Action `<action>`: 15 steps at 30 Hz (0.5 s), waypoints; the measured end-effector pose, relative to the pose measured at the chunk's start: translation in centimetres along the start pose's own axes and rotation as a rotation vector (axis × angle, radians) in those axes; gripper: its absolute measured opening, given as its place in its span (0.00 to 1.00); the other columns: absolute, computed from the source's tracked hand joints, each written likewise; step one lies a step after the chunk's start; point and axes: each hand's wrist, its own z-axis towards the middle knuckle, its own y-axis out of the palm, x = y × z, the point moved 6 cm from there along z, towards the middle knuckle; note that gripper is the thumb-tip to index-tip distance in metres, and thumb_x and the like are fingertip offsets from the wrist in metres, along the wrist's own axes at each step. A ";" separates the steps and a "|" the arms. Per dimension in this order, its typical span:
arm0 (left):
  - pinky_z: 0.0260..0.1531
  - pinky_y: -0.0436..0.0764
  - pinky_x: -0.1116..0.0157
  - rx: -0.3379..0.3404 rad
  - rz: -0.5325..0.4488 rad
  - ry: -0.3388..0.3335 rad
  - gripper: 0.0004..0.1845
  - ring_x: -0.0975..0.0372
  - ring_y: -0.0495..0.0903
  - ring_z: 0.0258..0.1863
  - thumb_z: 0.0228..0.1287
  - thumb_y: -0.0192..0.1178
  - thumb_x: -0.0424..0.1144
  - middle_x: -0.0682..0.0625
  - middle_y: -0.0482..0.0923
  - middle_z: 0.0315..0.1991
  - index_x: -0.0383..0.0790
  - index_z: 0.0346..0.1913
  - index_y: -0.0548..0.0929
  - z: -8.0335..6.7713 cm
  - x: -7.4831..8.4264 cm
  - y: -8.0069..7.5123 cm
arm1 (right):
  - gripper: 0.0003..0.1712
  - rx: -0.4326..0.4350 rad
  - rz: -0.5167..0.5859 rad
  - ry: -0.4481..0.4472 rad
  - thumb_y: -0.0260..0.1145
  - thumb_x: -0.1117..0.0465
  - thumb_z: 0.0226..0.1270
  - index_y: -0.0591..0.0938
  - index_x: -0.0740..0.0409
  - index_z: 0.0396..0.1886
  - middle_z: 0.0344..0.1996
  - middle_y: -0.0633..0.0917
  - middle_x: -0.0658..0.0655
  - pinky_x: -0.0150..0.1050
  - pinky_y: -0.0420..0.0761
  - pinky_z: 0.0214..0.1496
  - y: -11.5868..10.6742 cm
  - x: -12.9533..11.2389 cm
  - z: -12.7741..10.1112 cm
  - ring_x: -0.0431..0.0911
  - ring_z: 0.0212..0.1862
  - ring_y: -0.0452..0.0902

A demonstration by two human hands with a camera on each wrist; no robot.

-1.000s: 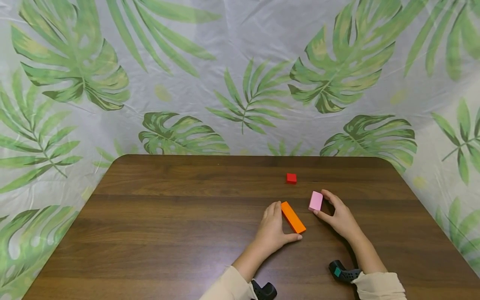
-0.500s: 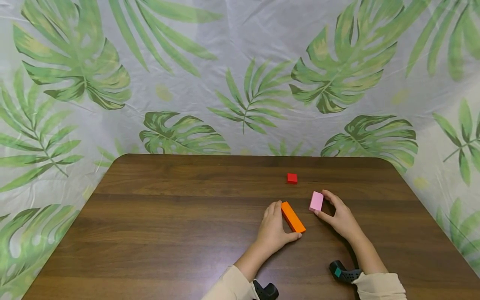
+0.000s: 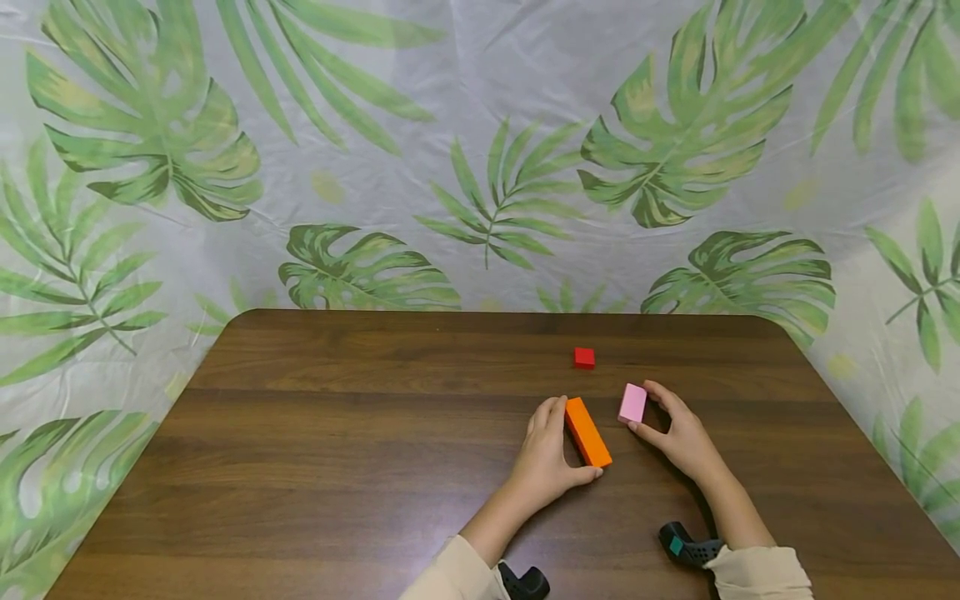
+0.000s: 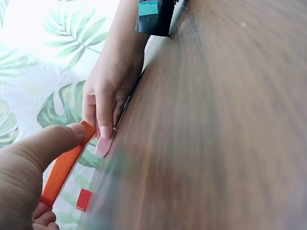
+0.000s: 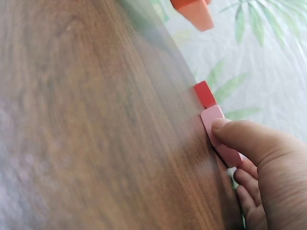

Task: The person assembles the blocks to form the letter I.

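A long orange block (image 3: 588, 433) is pinched between the thumb and fingers of my left hand (image 3: 542, 467). In the left wrist view the orange block (image 4: 62, 170) slants, the thumb at one end and fingertips at the other, held above the tabletop. To its right, my right hand (image 3: 681, 433) grips a smaller pink block (image 3: 632, 403) at its two ends. The right wrist view shows that pink block (image 5: 221, 136) low at the table surface, thumb on its near side. Farther back lies a small red block (image 3: 584, 358), which neither hand touches.
The dark wooden table (image 3: 337, 467) has its far edge against a hanging leaf-print cloth (image 3: 480, 150). Black wrist devices (image 3: 690, 546) are worn at both cuffs, close to the tabletop.
The orange block's far end has risen and turned slightly in my left hand during the last half second. My right hand, the pink block and the red block stay in place.
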 end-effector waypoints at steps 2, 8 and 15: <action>0.57 0.64 0.60 -0.005 -0.010 0.017 0.53 0.56 0.59 0.60 0.37 0.74 0.49 0.45 0.56 0.62 0.35 0.66 0.56 -0.1 0.0 -0.2 | 0.40 -0.003 0.006 0.005 0.68 0.57 0.54 0.61 0.70 0.62 0.56 0.68 0.71 0.60 0.60 0.55 0.0 0.0 0.0 0.63 0.56 0.63; 0.56 0.65 0.59 -0.010 -0.021 0.075 0.53 0.54 0.59 0.60 0.36 0.74 0.48 0.44 0.55 0.63 0.36 0.66 0.56 -0.5 -0.2 -1.1 | 0.40 0.006 0.006 -0.002 0.69 0.57 0.54 0.62 0.70 0.62 0.55 0.68 0.71 0.60 0.60 0.55 0.1 0.0 0.0 0.63 0.56 0.63; 0.55 0.65 0.58 -0.023 -0.030 0.126 0.53 0.54 0.59 0.60 0.37 0.74 0.46 0.44 0.54 0.64 0.36 0.67 0.55 -0.8 -0.6 -2.0 | 0.40 0.015 0.000 -0.016 0.69 0.59 0.53 0.62 0.70 0.61 0.54 0.68 0.72 0.60 0.61 0.54 0.0 0.0 0.0 0.63 0.55 0.63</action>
